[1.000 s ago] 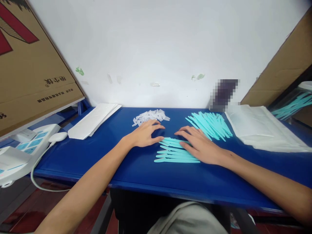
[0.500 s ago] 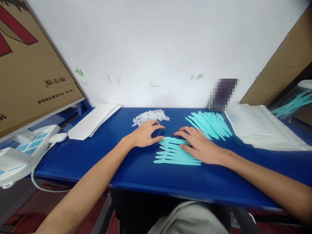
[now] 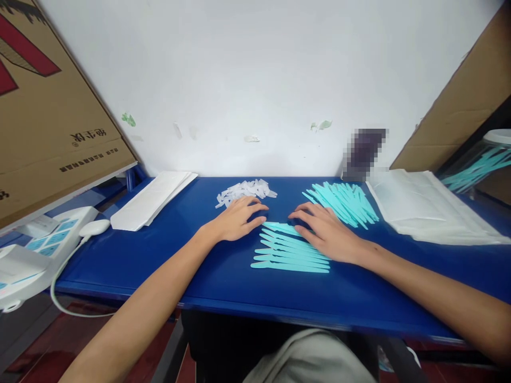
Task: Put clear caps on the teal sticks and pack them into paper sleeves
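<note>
Several turquoise plastic sticks lie side by side in a row on the blue table. My left hand rests palm down at the row's left end, fingers apart and curved, its fingertips by the top stick. My right hand lies flat over the row's right end, fingers spread, touching the upper sticks. Neither hand grips anything. A loose pile of the same turquoise sticks lies just beyond my right hand. A small heap of white plastic pieces sits just beyond my left hand.
A stack of white sheets lies at the back left, a stack of clear bags at the right. A white device with a cable sits at the left edge. Cardboard boxes lean on both sides. A clear container holds more sticks.
My right hand has slid a little away from me, uncovering more of the row. The left hand has hardly moved.
</note>
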`<state>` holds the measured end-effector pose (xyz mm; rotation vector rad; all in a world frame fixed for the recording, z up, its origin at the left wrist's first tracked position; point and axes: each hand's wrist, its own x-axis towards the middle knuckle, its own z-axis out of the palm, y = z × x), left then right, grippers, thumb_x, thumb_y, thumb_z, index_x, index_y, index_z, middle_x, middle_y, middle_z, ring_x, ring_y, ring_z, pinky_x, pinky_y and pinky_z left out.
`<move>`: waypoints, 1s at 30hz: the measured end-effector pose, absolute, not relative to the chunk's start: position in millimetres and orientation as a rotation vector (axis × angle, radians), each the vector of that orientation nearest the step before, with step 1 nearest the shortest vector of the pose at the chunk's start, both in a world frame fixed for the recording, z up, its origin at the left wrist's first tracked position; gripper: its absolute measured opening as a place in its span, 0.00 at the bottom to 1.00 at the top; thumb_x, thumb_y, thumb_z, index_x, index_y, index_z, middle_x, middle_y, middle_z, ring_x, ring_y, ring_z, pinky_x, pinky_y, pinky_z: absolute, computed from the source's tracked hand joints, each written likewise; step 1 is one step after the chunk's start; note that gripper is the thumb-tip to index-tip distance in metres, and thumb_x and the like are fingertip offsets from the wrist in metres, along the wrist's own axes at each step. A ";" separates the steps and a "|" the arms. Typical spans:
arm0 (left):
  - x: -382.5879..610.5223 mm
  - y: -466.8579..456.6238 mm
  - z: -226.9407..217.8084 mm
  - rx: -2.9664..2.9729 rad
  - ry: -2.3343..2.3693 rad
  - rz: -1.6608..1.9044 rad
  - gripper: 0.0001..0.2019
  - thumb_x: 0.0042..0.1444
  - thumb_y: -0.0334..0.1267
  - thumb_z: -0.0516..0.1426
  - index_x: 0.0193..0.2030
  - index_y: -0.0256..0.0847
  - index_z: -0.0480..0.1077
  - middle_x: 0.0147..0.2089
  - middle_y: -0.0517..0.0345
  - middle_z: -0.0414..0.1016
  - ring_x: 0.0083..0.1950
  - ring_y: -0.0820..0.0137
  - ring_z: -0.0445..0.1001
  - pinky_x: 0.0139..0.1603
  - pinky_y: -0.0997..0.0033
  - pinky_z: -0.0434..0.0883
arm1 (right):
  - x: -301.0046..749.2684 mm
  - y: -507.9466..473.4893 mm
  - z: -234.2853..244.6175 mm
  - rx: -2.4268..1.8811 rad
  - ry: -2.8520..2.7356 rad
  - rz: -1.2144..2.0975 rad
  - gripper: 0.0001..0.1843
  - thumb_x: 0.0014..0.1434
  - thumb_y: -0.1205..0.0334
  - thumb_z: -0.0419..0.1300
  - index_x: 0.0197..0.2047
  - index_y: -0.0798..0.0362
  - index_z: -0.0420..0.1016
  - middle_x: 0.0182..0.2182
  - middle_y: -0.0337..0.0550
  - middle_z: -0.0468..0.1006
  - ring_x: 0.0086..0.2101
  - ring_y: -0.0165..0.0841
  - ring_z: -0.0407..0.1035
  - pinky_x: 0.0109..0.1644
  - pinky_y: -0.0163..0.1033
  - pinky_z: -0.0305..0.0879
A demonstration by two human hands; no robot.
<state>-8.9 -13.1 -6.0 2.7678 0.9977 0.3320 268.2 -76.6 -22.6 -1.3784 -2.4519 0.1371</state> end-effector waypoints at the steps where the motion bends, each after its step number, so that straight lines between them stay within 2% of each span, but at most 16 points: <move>1: -8.8 -13.2 -5.9 2.765 1.003 0.330 0.27 0.73 0.54 0.41 0.66 0.43 0.67 0.65 0.44 0.66 0.68 0.54 0.62 0.67 0.48 0.59 | 268.7 -75.5 -23.6 -1.389 -2.444 0.135 0.23 0.73 0.50 0.42 0.59 0.47 0.71 0.56 0.54 0.71 0.55 0.47 0.66 0.56 0.57 0.61; 7: -8.3 -13.9 -4.8 2.750 1.021 0.313 0.26 0.73 0.52 0.40 0.66 0.43 0.67 0.65 0.44 0.65 0.68 0.54 0.61 0.68 0.48 0.58 | 271.8 -74.0 -22.4 -1.405 -2.476 0.169 0.25 0.72 0.46 0.43 0.62 0.47 0.69 0.57 0.54 0.71 0.56 0.48 0.65 0.56 0.58 0.61; 13: -8.4 -13.4 -7.0 2.752 1.005 0.335 0.26 0.72 0.55 0.42 0.66 0.44 0.67 0.64 0.45 0.66 0.67 0.53 0.62 0.67 0.49 0.59 | 271.9 -80.2 -18.4 -1.340 -2.522 0.137 0.26 0.71 0.47 0.44 0.65 0.46 0.67 0.59 0.55 0.70 0.55 0.49 0.66 0.54 0.57 0.62; 23: -1.5 -16.1 -12.1 2.727 0.975 0.323 0.28 0.72 0.56 0.43 0.67 0.44 0.66 0.65 0.43 0.65 0.68 0.52 0.61 0.69 0.46 0.58 | 268.3 -78.7 -21.4 -1.378 -2.493 0.093 0.24 0.71 0.50 0.45 0.63 0.48 0.68 0.57 0.54 0.71 0.53 0.48 0.67 0.52 0.54 0.64; 30: -0.3 -17.9 -11.4 2.713 0.965 0.324 0.27 0.71 0.56 0.43 0.67 0.45 0.66 0.66 0.43 0.64 0.68 0.51 0.61 0.68 0.44 0.59 | 275.9 -71.6 -17.9 -1.381 -2.461 -0.011 0.27 0.71 0.47 0.44 0.62 0.50 0.70 0.55 0.54 0.73 0.52 0.48 0.68 0.52 0.55 0.66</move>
